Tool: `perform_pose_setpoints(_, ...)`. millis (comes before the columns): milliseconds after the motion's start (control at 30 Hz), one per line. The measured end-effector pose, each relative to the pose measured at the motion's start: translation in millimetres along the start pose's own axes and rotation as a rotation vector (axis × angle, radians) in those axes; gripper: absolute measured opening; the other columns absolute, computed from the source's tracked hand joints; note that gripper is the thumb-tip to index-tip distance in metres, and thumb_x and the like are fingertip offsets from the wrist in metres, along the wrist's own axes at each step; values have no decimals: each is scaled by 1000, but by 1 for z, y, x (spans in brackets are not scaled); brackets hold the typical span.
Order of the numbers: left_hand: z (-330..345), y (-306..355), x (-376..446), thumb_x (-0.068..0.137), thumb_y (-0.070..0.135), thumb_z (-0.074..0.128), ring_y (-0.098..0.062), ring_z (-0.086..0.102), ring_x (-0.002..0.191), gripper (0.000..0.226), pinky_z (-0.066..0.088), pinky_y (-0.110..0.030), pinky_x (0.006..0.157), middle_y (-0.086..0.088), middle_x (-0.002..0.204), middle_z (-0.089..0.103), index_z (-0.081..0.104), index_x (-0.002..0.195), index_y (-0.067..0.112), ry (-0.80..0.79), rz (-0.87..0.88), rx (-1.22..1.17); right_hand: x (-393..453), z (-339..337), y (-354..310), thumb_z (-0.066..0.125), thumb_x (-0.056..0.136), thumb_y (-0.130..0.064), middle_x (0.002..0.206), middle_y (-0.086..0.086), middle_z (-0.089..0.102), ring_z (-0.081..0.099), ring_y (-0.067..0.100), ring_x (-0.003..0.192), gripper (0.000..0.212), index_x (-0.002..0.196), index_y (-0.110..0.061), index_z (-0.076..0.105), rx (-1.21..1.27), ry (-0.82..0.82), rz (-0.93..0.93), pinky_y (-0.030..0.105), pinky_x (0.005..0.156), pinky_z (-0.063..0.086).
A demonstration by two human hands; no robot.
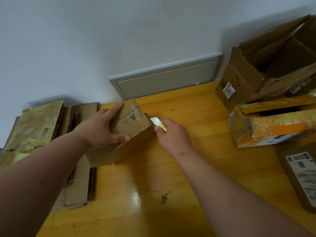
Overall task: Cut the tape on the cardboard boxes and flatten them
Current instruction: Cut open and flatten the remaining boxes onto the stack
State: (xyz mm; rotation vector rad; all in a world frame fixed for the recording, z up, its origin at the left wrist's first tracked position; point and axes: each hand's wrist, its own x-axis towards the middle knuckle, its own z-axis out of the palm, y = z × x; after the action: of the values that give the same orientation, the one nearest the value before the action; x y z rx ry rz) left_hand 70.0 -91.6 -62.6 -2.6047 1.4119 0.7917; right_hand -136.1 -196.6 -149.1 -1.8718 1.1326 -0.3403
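A yellow wooden table [179,168] is filling most of the view, standing against a pale wall [102,40] with a grey panel [165,77] set low in it.

At the far right, a large open box [266,65] is standing with its flaps up, a white label on its side. Just in front of it, an orange box [271,124] covered in torn tape is lying on its side. Nearer still, at the right edge, a brown parcel [301,177] with a printed label is resting flat.

At the left edge, a stack of flattened boxes [47,134] is lying, some sheets glossy with yellowish tape.

Near the middle of the table, a small box [126,132] is sitting tilted, with green print on the clear tape across its top face. The left hand [102,129] is gripping this box from above, fingers spread over the far edge and thumb curled against the near side. The right hand [172,134] is curled around a small cutter [159,124] with a yellow-green handle, pinching it with its silvery tip touching the box's right end.

Small brown scraps [164,196] are lying on the table nearer the viewer.
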Motion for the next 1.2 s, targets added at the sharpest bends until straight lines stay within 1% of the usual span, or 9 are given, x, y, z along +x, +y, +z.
perform_pose_setpoints(167,-1,-13,-6,67,74,68,-37,46,129,116,47,-50,94,-9,152,33,-9,150,51,126,-209,-130,-2,6,-4,52,98,-39,72,-11,53,53,18,68,21,112,-25,58,155,140,99,31,57,37)
perform_pose_setpoints(367,-4,2,-5,87,54,64,-41,50,126,100,53,-51,89,-16,157,23,-9,154,41,226,-317,-139,-28,40,-35,63,88,-50,91,-15,57,55,3,79,29,109,-39,46,334,-214,66,24,59,40)
perform_pose_setpoints(500,0,10,-4,97,14,60,-36,65,92,90,58,-39,45,-16,148,38,-2,154,44,220,-361,-428,-27,44,-53,67,88,-43,105,-18,55,54,1,91,51,131,-34,42,397,-300,52,22,70,42)
perform_pose_setpoints(600,15,6,-14,97,7,55,-29,70,78,96,62,-45,57,-15,118,61,-12,151,50,69,-332,-394,-19,43,-62,63,92,-26,90,-23,51,51,-2,78,44,129,-34,42,317,-283,40,15,58,36)
perform_pose_setpoints(667,28,-3,-18,96,15,56,-28,68,85,97,61,-42,67,-12,112,61,-17,150,48,-20,-296,-243,-12,40,-61,57,91,-19,88,-14,55,56,12,77,38,124,-33,43,250,-208,110,23,56,39)
perform_pose_setpoints(833,56,-37,-23,95,43,57,-39,37,138,83,42,-50,107,-14,159,25,2,157,32,-50,-326,-33,-15,42,-31,38,90,-8,81,2,51,53,28,78,39,128,-17,38,109,-146,390,31,56,35)
perform_pose_setpoints(967,72,-47,-27,91,56,58,-36,32,142,83,40,-47,108,-4,163,11,11,156,37,-62,-321,-188,-19,60,-16,34,95,-9,85,1,50,48,17,70,40,134,-18,34,231,-163,493,29,53,32)
perform_pose_setpoints(1033,75,-45,-27,89,55,61,-32,36,139,86,41,-46,105,-4,162,19,11,156,36,-65,-295,-277,-18,65,-15,33,96,-9,87,-2,49,48,16,73,46,140,-22,29,277,-178,516,29,57,36)
perform_pose_setpoints(1200,74,-34,-33,89,38,71,-23,55,110,83,52,-35,90,-2,150,42,21,154,32,-106,-270,-674,-15,56,-6,32,97,-9,114,12,56,58,31,103,38,133,-18,40,520,-53,658,42,87,49)
